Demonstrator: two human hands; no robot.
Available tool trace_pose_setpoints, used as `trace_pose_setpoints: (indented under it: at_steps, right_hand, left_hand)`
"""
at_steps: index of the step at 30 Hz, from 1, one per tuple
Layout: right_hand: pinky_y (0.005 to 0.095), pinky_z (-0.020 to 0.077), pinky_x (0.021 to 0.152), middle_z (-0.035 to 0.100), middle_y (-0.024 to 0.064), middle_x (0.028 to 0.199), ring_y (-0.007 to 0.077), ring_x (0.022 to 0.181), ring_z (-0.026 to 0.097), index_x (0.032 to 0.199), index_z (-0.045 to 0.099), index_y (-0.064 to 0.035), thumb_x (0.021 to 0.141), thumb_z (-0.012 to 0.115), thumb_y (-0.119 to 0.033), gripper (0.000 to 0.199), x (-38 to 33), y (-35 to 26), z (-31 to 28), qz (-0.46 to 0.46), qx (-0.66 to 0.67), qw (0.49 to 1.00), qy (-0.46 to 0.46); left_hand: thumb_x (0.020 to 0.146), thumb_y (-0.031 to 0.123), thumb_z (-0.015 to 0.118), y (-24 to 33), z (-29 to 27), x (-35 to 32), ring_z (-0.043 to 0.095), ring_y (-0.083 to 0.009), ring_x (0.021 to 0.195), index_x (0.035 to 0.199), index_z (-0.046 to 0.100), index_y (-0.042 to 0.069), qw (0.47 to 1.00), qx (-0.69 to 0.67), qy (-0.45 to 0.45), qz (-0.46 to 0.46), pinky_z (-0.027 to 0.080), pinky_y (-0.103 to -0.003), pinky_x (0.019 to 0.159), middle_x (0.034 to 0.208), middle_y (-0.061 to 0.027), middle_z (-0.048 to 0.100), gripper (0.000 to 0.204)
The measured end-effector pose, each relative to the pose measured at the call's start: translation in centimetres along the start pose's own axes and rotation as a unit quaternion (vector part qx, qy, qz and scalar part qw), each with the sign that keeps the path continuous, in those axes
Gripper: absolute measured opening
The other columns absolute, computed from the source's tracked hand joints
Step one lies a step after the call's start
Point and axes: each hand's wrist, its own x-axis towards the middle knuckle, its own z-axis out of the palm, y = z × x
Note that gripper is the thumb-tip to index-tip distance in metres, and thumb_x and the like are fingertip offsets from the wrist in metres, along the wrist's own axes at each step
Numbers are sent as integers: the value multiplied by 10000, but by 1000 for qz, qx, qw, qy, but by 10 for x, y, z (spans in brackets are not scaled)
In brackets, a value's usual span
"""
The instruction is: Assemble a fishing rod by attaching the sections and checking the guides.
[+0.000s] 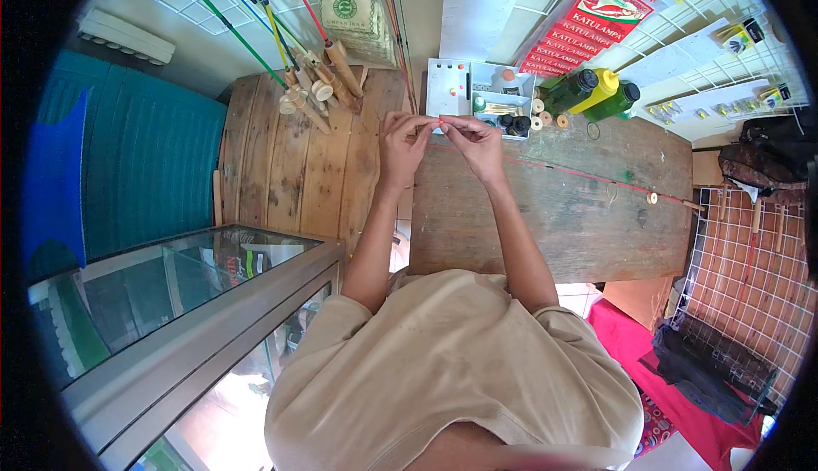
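Both my hands meet at the far edge of the wooden table, fingertips nearly touching. My left hand pinches a tiny orange-red piece from one side, and my right hand pinches it from the other. It is too small to tell its exact kind. A thin red fishing rod lies across the table, its tip end running toward my hands and a pale wooden reel near its handle. Just beyond my fingers stands a white compartment box with several small coloured beads, a little bottle and dark caps.
Wooden spools and green and yellow bottles stand right of the box. Several rods with wooden handles lean at the far left. Packets hang on the wall grid. A glass display case stands at my left.
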Motion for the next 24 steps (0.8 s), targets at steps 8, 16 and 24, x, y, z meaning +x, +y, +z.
trace_pose_setpoints:
  at_steps: [8, 16, 24]
  right_hand:
    - [228, 506, 750, 701, 75, 934, 87, 813, 631, 1030, 690, 6, 862, 659, -66, 185, 0, -2, -2, 17, -25, 1000, -4]
    - [229, 514, 745, 711, 66, 922, 82, 806, 646, 1011, 694, 9, 867, 645, -76, 174, -2, 2, -3, 0, -61, 998, -4]
    - [239, 521, 731, 709, 57, 882, 90, 787, 650, 979, 683, 28, 859, 632, -44, 149, -2, -1, 0, -17, -126, 992, 0]
  left_hand:
    - [780, 94, 703, -4, 0, 0, 562, -241, 890, 898, 715, 94, 999, 24, 4, 25, 446, -345, 815, 901, -47, 690, 118]
    - [770, 75, 698, -3, -3, 0, 559, -248, 892, 894, 715, 96, 998, 42, -5, 39, 451, -342, 807, 905, -47, 690, 126]
    - [770, 75, 695, -6, -3, -2, 556, -245, 888, 881, 714, 96, 998, 42, 3, 48, 453, -342, 802, 899, -36, 692, 114]
